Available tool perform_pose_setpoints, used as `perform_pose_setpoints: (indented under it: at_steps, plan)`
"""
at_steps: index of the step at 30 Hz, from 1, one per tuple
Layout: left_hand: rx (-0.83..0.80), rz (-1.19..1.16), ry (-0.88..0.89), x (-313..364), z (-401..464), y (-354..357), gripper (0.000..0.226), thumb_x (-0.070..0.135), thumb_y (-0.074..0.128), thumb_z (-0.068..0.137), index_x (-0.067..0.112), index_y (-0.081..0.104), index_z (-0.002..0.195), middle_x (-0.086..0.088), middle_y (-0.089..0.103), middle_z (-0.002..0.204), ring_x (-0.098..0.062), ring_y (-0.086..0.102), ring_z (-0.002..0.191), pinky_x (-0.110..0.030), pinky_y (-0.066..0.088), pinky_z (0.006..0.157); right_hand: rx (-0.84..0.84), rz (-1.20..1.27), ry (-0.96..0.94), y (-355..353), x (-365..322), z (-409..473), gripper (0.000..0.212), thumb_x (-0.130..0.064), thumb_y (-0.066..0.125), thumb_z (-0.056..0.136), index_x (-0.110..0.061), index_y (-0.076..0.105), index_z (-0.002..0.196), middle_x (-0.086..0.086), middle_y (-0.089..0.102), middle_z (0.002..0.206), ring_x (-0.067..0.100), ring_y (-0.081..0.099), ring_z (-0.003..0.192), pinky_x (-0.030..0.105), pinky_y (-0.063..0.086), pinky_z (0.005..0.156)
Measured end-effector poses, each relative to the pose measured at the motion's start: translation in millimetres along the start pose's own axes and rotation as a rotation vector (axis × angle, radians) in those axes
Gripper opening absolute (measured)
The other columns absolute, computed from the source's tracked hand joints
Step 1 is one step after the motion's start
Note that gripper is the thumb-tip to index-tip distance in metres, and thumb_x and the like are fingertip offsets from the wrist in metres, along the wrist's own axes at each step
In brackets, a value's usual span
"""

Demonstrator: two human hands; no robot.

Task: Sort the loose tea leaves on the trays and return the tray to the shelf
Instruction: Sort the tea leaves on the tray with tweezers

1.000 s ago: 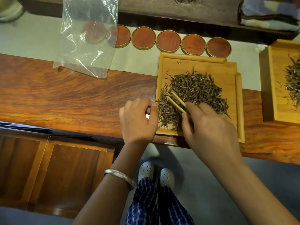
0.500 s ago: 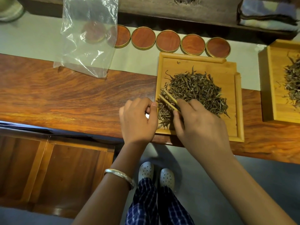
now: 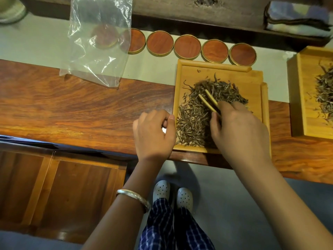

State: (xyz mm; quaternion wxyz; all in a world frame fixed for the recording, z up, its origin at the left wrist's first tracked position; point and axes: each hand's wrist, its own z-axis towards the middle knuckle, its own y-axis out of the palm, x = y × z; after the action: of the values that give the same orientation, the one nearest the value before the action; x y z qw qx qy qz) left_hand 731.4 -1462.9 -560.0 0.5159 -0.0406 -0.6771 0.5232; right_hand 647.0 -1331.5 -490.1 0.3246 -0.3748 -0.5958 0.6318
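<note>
— Right hand is curled round a pair of bamboo tweezers, whose two tips stand slightly apart and rest in the tea leaves just ahead of the knuckles. Agreed?

— Agreed. And the left hand sits beside it at the outer left rim of the tray, fingers curled with thumb and forefinger pinched together. I think there's something small and pale in that pinch, but I can't tell what it is.

— Where do the leaves lie?

— In a loose heap across the tray's middle, under and ahead of the right hand, with a few strays toward the far rim.

— How will they handle?

— Dry, wiry and very light, I'd judge, and brittle, so they would snap under a hard squeeze. They're better lifted a strand at a time with the tweezer tips. The tray looks stiff and light; I'd take it by two opposite rims and keep it level, since the leaves would slide.

— And further out?

— Beyond the tray there's a row of round wooden coasters, and far to the left of both hands a clear plastic bag lies on the wooden counter. Out past the right hand sits a second tray with more leaves.
</note>
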Motion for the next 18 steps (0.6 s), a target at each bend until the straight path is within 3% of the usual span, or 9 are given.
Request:
perform_pose_setpoints:
  at_steps: [5,9,13,18]
  plan:
    - [0.0,-0.016,-0.001,1,0,-1,0.026,0.025,0.051,0.093,0.028,0.044,0.068,0.014,0.042,0.066,-0.01,0.039,0.072,-0.027,0.022,0.074,0.087,-0.011,-0.002,7,-2,19,0.027,-0.027,0.043,0.097,-0.007,0.06,0.103,0.011,0.059,0.094,0.033,0.059,0.067,0.025,0.02,0.045]
    - [-0.005,-0.013,-0.001,1,0,-2,0.025,0.025,0.052,0.093,0.026,0.047,0.068,0.012,0.045,0.067,-0.011,0.039,0.072,-0.028,0.022,0.074,0.078,-0.017,0.014,9,-7,24,0.028,-0.027,0.041,0.098,-0.008,0.059,0.107,0.011,0.058,0.097,0.031,0.059,0.07,0.026,0.024,0.047]
    - [-0.01,-0.019,0.002,1,0,-2,0.025,0.026,0.05,0.093,0.027,0.045,0.068,0.012,0.044,0.066,-0.011,0.04,0.072,-0.028,0.023,0.075,0.06,-0.018,-0.008,6,-12,23,0.027,-0.028,0.043,0.097,-0.01,0.061,0.105,0.01,0.059,0.094,0.03,0.059,0.066,0.02,0.011,0.043]
    - [-0.004,-0.019,0.004,0,0,-1,0.027,0.025,0.051,0.092,0.029,0.042,0.068,0.014,0.041,0.065,-0.009,0.038,0.071,-0.027,0.021,0.074,0.089,-0.023,0.017,5,-16,35,0.025,-0.026,0.044,0.097,-0.007,0.06,0.099,0.011,0.059,0.095,0.028,0.053,0.062,0.023,0.015,0.042]
